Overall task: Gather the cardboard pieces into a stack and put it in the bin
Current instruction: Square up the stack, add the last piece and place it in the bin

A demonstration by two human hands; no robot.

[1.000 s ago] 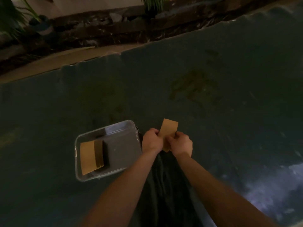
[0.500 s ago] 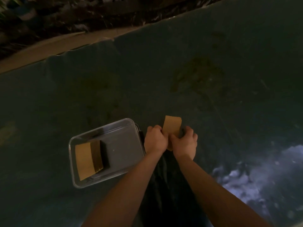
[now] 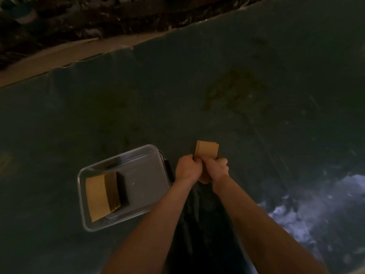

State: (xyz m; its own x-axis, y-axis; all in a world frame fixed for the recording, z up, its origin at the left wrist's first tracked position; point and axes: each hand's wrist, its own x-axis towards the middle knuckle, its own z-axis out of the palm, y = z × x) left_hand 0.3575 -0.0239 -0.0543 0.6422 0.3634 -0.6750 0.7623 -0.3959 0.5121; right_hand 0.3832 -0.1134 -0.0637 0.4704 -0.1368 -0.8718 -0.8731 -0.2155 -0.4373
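A dim scene is viewed from above, with two bare forearms reaching forward over a dark floor covering (image 3: 256,80). A small stack of cardboard pieces (image 3: 206,150) is held upright between both hands, its upper edge standing above the knuckles. The left hand (image 3: 186,168) is closed around the stack's left side, and the right hand (image 3: 217,169) is closed around its right side, so that the stack is pinched between them. The upper edges look slightly uneven, so the step in hand is judged to be the squaring of the pieces into a tidy stack. Just to the left of the hands, a clear plastic bin (image 3: 98,224) is set on the floor. Another bundle of cardboard (image 3: 100,194) is already lying inside it, against the left wall. The held stack is apart from the bin and has not yet been put in. The next move is judged to call for a firm grip while the stack is carried leftward over the rim and lowered inside.
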